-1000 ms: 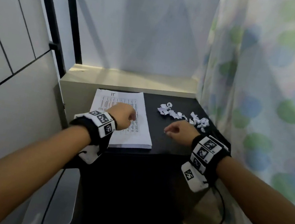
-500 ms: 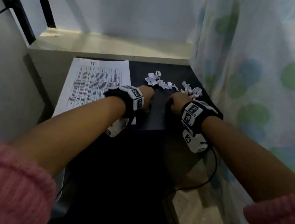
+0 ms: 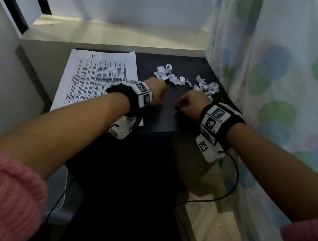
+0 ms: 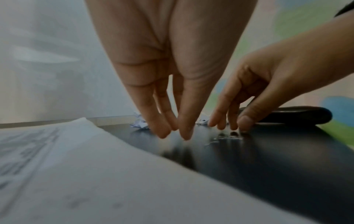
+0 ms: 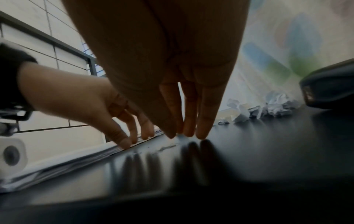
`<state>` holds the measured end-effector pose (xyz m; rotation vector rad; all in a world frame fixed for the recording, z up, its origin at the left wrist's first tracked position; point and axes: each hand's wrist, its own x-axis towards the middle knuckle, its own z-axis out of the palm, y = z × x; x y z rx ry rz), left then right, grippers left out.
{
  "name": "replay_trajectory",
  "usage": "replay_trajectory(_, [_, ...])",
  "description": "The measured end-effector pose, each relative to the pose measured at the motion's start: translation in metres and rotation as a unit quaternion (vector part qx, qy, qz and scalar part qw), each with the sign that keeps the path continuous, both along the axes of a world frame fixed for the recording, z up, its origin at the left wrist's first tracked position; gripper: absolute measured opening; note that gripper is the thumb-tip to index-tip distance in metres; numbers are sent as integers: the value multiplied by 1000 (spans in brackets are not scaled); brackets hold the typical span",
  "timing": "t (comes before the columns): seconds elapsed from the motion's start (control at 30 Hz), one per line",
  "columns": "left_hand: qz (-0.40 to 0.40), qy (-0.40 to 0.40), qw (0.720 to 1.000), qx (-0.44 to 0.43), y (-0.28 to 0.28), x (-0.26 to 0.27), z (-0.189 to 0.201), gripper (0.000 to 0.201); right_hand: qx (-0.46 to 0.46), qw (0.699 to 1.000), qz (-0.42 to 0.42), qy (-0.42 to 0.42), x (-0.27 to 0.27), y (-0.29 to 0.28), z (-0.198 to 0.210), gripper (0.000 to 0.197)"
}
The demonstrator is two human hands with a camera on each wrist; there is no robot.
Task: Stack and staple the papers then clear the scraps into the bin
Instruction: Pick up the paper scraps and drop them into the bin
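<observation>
A stack of printed papers lies on the left of the black table. Crumpled white scraps are strewn along the table's back. My left hand stands just right of the stack with straight fingers pointing down onto the bare tabletop. My right hand is close beside it, its straight fingertips touching the table by some small loose staples. Neither hand holds anything that I can see. A black stapler lies behind the right hand.
A spotted curtain hangs right along the table's right edge. A pale window ledge runs behind the table. A grey bin-like object sits low at the left. Cables trail from both wrist devices to the floor.
My left hand has left the paper stack and moved right onto the bare table. Both hands have come close together, fingertips down. The head view has tilted down.
</observation>
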<state>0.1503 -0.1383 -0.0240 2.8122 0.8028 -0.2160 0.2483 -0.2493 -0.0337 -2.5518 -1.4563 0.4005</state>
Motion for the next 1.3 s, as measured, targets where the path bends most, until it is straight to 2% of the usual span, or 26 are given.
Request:
replay_trajectory(0.1, [2,26,1000,10,0,-4,-4,32,-14,1000,24,-9,-5,0,0,30])
replay_trajectory(0.23, [-21,14,1000,-10,-10,0,-6,34,-2,1000,27,-8,-17,3,0,26])
replay_trajectory(0.47, [8,3,1000,-30,-4,-6,-7,34,-22,999,11,35,2,-7,6,29])
replay_trajectory(0.63, [-7,-9,999,-38,-16,4,-7,35,-17,993,-3,115,-2,5,1,19])
replay_trajectory(0.9, [24,6,999,-26,-7,1,-5,40,-40,990,-24,134,12,1,4,20])
replay_trajectory(1.13, [17,-8,998,-61,-17,5,-5,33,-24,991,-26,128,4,12,5,12])
replay_trajectory(1.2, [20,-7,998,-67,-19,3,-4,35,-19,991,-33,125,8,9,9,18])
replay_trajectory(1.3, [13,-21,998,-57,-19,3,-6,34,-18,996,-41,79,14,-1,12,25])
